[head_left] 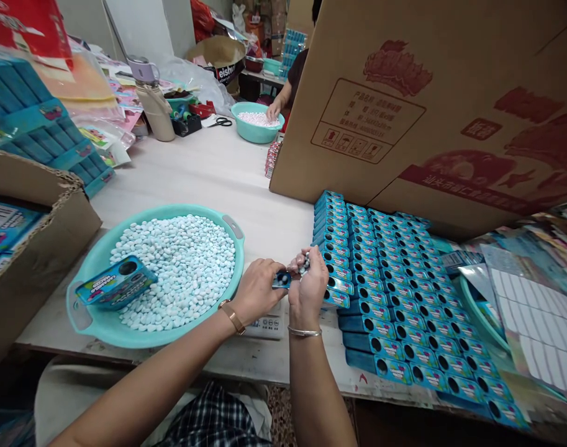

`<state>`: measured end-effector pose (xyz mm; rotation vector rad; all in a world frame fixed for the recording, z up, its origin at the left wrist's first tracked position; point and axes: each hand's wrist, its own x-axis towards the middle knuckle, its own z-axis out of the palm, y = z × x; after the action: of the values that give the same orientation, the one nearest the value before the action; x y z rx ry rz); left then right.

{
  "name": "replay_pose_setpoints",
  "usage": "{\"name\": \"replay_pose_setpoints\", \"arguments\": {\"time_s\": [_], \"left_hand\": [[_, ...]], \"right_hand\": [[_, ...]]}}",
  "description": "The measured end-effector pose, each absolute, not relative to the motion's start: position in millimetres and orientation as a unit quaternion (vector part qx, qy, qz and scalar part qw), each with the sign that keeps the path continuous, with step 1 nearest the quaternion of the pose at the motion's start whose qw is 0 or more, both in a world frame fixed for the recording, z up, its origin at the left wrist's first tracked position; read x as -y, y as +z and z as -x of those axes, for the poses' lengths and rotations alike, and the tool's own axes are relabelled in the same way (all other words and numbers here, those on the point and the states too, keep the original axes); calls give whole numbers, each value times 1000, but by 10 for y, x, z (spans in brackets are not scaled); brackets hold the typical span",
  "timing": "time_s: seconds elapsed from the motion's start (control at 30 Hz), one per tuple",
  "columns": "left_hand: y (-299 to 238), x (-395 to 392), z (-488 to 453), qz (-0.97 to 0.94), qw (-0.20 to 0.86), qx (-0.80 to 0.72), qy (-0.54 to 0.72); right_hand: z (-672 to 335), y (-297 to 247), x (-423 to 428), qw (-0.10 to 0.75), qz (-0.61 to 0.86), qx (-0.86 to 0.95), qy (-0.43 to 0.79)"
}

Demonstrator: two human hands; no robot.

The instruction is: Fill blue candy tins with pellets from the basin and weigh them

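Observation:
In the head view my left hand (259, 288) is closed on a small blue candy box (282, 280), held with its round opening facing up. My right hand (308, 285) is cupped beside it, its fingers curled around several small pale candies (304, 264), right against the box. A scale (267, 326) with a button panel lies partly hidden beneath my hands. To the left, a turquoise basin (239, 248) holds a heap of pale blue and white candies (181, 267). Another blue candy box (118, 284) rests tilted on that heap.
Rows of blue boxes (399, 298) with round holes stand at the right. Behind them rises a large carton (358, 143). An open carton (73, 205) borders the left side. Farther back are a flask (155, 108), scissors (222, 122) and another person's hand (274, 110) in a second basin (253, 132).

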<state>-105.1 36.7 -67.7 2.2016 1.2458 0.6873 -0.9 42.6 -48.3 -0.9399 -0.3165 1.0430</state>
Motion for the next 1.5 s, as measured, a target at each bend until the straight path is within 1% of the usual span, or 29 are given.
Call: {"name": "replay_pose_setpoints", "arguments": {"time_s": [0.13,0.27,0.43,0.53,0.67,0.93,1.23,1.5], "left_hand": [[-659,-360,1063,-811,261,-465,241],[-481,-336,1236,-821,253,-449,246],[-154,-367,1603,-821,214,-448,282],[-76,-403,1713,-823,209,-452,272],[-150,-432,1639,-832,219,-447,243],[-277,-439,1346,-891,121,-411,151],[-275,-449,1269,-893,104,-422,115],[-293,-448,1188,-896,58,-428,100]], "right_hand": [[-122,-476,-456,742,384,98,540],[-367,-422,-411,733,285,51,616],[-635,-351,-250,743,193,19,641],[-703,-354,-167,755,200,25,624],[-707,-403,-128,757,222,29,613],[-640,-484,-154,745,234,14,625],[-610,-472,-180,746,225,4,627],[-542,-500,-208,742,225,0,632]]}}
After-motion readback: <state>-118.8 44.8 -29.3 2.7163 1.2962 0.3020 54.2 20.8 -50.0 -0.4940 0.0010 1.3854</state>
